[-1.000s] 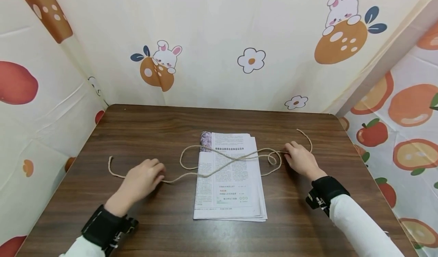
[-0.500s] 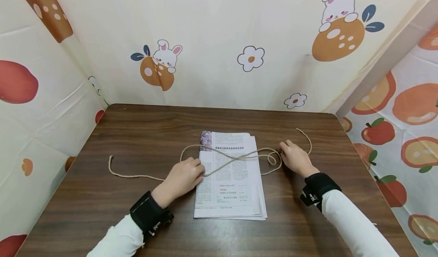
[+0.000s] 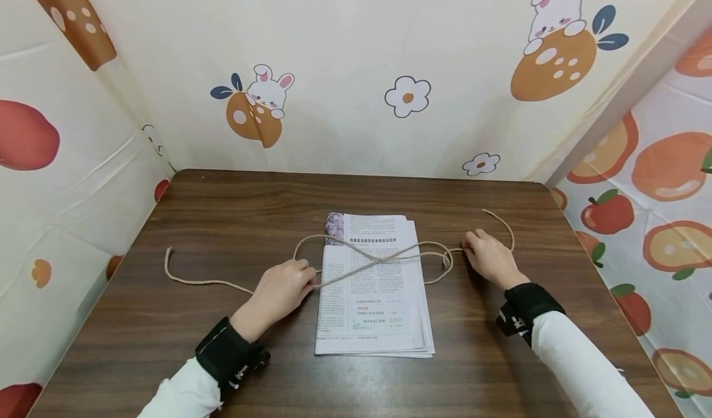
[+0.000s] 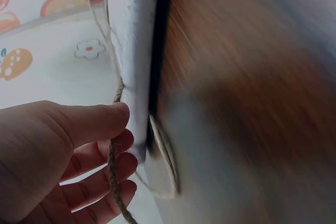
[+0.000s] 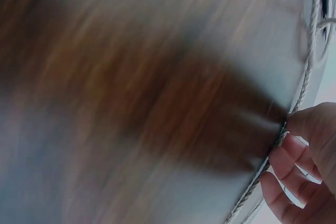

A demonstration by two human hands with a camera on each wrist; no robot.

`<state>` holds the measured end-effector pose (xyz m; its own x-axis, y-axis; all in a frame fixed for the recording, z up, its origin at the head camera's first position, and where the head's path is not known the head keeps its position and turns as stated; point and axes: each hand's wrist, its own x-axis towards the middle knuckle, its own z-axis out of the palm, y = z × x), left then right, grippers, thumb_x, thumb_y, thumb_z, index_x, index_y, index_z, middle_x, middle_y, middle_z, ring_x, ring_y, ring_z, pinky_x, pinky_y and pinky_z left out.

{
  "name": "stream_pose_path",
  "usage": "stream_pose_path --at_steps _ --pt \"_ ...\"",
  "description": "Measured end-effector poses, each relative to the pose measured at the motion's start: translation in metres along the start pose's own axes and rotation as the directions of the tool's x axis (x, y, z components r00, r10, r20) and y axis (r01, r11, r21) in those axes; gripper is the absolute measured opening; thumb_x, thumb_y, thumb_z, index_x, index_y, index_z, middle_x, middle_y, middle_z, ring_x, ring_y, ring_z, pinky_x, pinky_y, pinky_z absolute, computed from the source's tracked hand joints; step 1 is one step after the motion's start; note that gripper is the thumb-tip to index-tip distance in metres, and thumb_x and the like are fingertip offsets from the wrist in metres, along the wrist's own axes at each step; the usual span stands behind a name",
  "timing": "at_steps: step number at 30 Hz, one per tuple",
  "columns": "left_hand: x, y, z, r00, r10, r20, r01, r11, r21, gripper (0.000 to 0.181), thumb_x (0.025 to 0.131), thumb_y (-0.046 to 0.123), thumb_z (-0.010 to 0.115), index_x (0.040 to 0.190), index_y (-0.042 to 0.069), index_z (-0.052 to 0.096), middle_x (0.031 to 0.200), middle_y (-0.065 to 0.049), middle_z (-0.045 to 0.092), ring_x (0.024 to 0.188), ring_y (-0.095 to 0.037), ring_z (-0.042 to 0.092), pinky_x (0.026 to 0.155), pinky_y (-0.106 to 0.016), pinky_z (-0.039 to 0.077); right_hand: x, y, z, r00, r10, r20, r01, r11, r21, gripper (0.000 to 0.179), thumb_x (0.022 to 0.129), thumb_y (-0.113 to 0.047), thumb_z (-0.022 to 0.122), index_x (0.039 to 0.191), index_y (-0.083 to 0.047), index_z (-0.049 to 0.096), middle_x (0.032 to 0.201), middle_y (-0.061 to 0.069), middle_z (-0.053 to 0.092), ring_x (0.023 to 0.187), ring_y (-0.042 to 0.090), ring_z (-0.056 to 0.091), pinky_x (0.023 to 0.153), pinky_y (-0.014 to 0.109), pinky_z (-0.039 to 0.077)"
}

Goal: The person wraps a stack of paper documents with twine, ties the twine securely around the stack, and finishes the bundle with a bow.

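A thin beige rope [image 3: 356, 271] lies in crossing loops over a folded stack of newspapers [image 3: 378, 319]. At the stack's left edge my left hand [image 3: 278, 291] pinches the rope between thumb and fingers; in the left wrist view the twisted strand [image 4: 112, 171] runs down across the curled fingers. To the right of the stack, my right hand [image 3: 491, 258] pinches the other side of the rope, seen in the right wrist view as a strand [image 5: 304, 85] passing under the thumb. Loose rope ends trail outward beyond both hands. Part of the stack's left edge shows a purple picture.
Everything rests on a brown wood-grain table [image 3: 233, 220]. Behind it stands a pale curtain [image 3: 334, 127] with rabbit and flower prints, and a fruit-patterned sheet [image 3: 667, 269] hangs at the right.
My left hand moved right along the rope to the stack, then slightly back left. My right hand moved a little left, then back right, and the small loop near it has tightened.
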<state>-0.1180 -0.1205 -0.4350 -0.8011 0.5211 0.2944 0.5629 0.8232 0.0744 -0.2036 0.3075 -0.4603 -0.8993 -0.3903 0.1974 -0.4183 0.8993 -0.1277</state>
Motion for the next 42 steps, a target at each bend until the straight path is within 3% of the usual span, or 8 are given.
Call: stream_pose_path --at_steps 12,25,28,34,42 --pt "-0.031 -0.023 -0.015 0.997 -0.064 0.034 0.063 0.998 0.029 0.021 0.068 0.014 0.08 0.07 0.018 0.06 0.068 0.005 0.051 0.061 -0.012 0.051 0.051 -0.025 0.042 -0.013 0.02 -0.008 0.997 0.072 0.018 -0.072 0.997 -0.024 0.008 0.081 -0.004 0.062 0.08 -0.006 0.055 0.077 0.011 0.052 0.064 0.026 0.055 0.053 0.041 0.043" --pt "-0.049 -0.037 -0.02 0.988 -0.1 0.113 0.094 0.994 0.057 0.026 0.066 0.011 0.08 0.065 0.019 0.056 0.067 0.005 0.047 0.06 -0.013 0.048 0.051 -0.023 0.039 -0.024 0.034 -0.018 0.979 0.198 0.039 -0.197 0.98 -0.036 0.004 0.082 -0.004 0.058 0.082 -0.002 0.055 0.078 0.018 0.052 0.062 0.033 0.055 0.054 0.046 0.043" --pt "-0.048 -0.037 -0.022 0.987 -0.106 0.124 0.099 0.993 0.056 0.024 0.067 0.011 0.08 0.067 0.019 0.057 0.067 0.004 0.048 0.061 -0.013 0.048 0.051 -0.024 0.04 -0.024 0.034 -0.019 0.979 0.199 0.044 -0.198 0.98 -0.034 0.004 0.082 -0.004 0.058 0.082 -0.002 0.055 0.08 0.018 0.052 0.064 0.034 0.055 0.055 0.046 0.043" --pt "-0.038 -0.029 -0.025 0.99 -0.092 0.111 0.09 0.996 0.03 0.022 0.065 0.012 0.081 0.072 0.016 0.061 0.071 0.003 0.051 0.065 -0.015 0.05 0.056 -0.027 0.044 -0.017 0.016 -0.018 0.992 0.122 -0.013 -0.122 0.992 -0.032 0.005 0.081 -0.002 0.06 0.085 -0.002 0.057 0.081 0.018 0.054 0.066 0.035 0.057 0.055 0.045 0.045" --pt "-0.009 -0.007 -0.019 0.998 -0.057 0.042 0.058 0.998 -0.03 0.014 0.073 0.017 0.076 0.079 0.014 0.064 0.076 0.002 0.056 0.068 -0.015 0.052 0.058 -0.028 0.045 -0.004 -0.025 -0.01 0.99 -0.067 -0.121 0.069 0.998 0.01 0.011 0.078 -0.002 0.064 0.087 -0.005 0.061 0.08 0.008 0.056 0.068 0.025 0.057 0.055 0.039 0.046"
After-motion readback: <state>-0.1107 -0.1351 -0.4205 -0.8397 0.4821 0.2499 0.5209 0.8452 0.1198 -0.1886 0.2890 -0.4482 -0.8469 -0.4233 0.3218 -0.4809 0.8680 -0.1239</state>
